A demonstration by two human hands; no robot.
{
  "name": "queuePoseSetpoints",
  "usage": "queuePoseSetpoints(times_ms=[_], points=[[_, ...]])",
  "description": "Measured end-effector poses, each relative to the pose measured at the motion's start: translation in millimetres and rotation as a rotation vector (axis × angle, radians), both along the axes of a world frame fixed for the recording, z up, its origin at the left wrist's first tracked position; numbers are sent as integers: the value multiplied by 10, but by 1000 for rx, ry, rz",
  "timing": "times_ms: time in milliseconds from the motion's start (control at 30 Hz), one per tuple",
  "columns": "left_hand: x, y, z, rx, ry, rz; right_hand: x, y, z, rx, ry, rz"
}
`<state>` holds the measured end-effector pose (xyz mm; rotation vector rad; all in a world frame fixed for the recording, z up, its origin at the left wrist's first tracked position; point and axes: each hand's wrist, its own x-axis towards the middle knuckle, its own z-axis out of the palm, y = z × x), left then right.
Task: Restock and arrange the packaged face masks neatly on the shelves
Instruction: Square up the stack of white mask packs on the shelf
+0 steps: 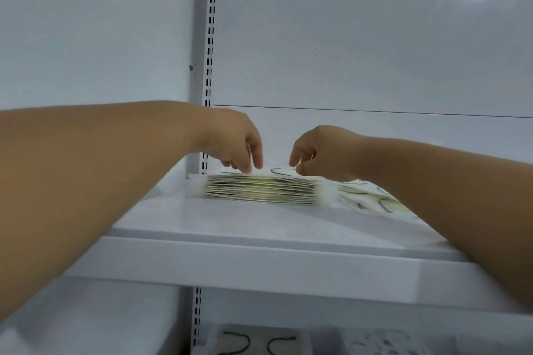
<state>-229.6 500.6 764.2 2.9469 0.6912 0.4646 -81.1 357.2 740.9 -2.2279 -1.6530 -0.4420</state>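
A flat stack of packaged face masks [261, 190] has been laid on the white shelf [230, 242], close to the slotted upright [210, 66], and its top is touched by the curled fingertips of the left hand [235, 143] and right hand [320, 153]; whether a pack is actually pinched cannot be told. More packs [372, 200] lie loosely spread just beside it at the right, so squaring and further stocking appear to remain. Further packs [259, 344] are seen blurred on the shelf below.

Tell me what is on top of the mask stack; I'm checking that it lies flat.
Both hands' fingers meet the top of the stack of packaged masks: left hand, right hand. The top pack shows dark curved print; the part beneath the fingers is hidden.
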Motion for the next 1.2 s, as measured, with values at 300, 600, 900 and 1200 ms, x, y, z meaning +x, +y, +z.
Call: queuePoseSetpoints(times_ms=[300,600,900,1200], points=[[74,-224,4,38,33,27,26,-179,81,75,108,24],[708,-960,121,51,40,-108,357,-903,183,-337,-154,-368],[1349,-1361,143,-96,133,-46,673,-908,50,-549,194,-481],[1598,-1292,-58,-387,-45,45,860,-1086,66,-299,16,-488]])
